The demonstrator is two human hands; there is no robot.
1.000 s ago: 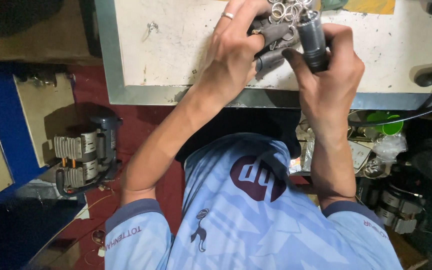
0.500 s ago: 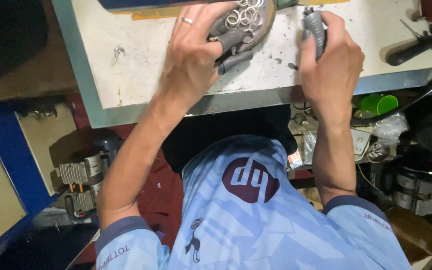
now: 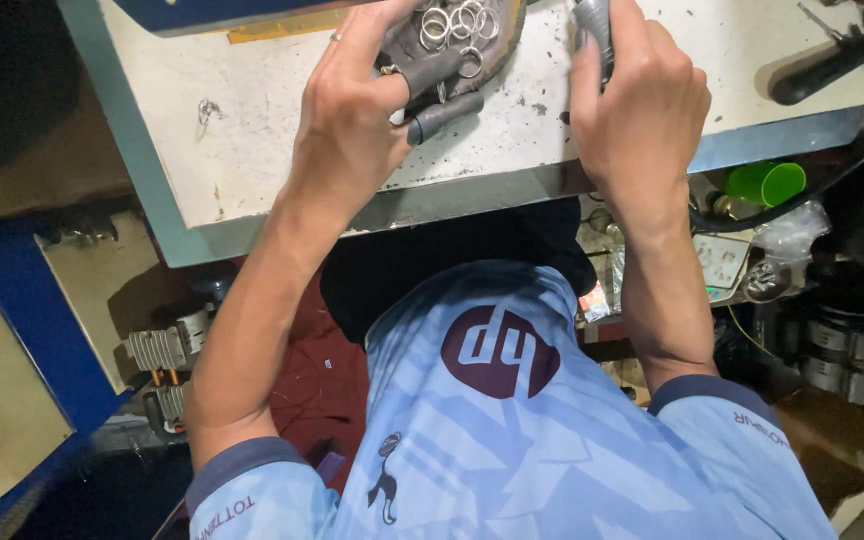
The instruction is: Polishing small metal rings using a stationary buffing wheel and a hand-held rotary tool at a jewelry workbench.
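My left hand [image 3: 352, 120] grips a dark grey metal part [image 3: 442, 75] that rests on the worn white bench top [image 3: 252, 150]. Several loose metal rings [image 3: 457, 25] lie on top of that part, and a short dark stub sticks out below my fingers. There is a ring on one finger of this hand. My right hand [image 3: 642, 110] is closed around a grey cylindrical piece [image 3: 592, 25], held upright just right of the part and apart from it. Most of the cylinder is hidden in my fist.
A black-handled tool [image 3: 832, 65] lies at the bench's far right. Below the bench edge sit a green cup [image 3: 767, 183], a plastic bag and cables. Finned motor parts stand on the floor at left [image 3: 167, 350] and right [image 3: 842, 355]. A blue frame [image 3: 32, 320] runs down the left.
My hands have come apart: the right one drew the grey cylinder away to the right, while the left stayed on the dark part with the rings.
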